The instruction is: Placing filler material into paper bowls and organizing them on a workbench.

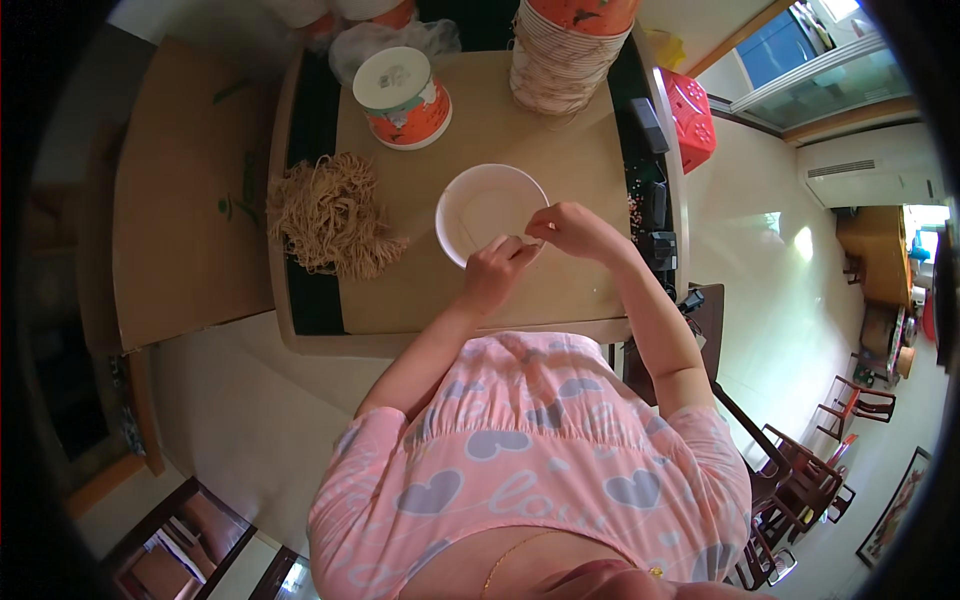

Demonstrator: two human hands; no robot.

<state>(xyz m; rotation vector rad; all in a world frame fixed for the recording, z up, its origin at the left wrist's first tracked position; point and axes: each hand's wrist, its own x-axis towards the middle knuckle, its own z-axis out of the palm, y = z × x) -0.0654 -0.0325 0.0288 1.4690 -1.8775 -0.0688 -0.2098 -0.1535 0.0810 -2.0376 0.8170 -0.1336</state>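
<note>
A white paper bucket stands mouth up on the brown board, its pale inside showing. At its near right rim, my left hand pinches with thumb and fingers. Just right of it, my right hand is also closed in a pinch at the rim. What sits between the fingertips is too small to make out. To the left lies a loose heap of beige cords. Behind the bucket, an orange and white printed paper bucket rests upside down.
A tall stack of nested paper buckets with cords hanging on it stands at the back right. Crumpled clear plastic lies at the back. Small dark boxes line the table's right edge. A large cardboard box borders the left side.
</note>
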